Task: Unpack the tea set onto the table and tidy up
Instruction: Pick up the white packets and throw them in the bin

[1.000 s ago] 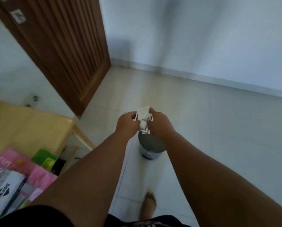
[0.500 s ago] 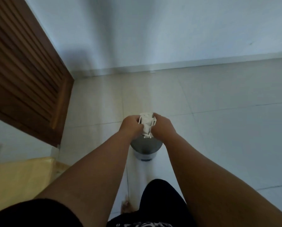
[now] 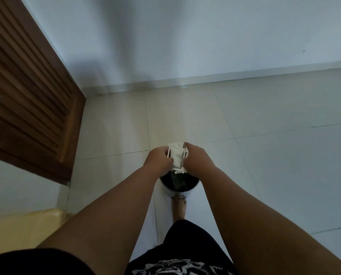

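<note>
white packaging (image 3: pixel 177 157) — long axis toward bin (image 3: pixel 180 187)

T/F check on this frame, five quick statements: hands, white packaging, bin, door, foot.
1. Both hands, left hand and right hand, grip the crumpled white packaging. True.
2. The packaging already lies inside the small round bin with the dark interior. False: it is held above the bin's open mouth.
3. The bin's opening is covered by a lid. False: the dark inside shows.
4. A brown slatted wooden door stands on the left. True.
5. The bare foot stands far from the bin. False: its toes are right at the bin's base.
</note>
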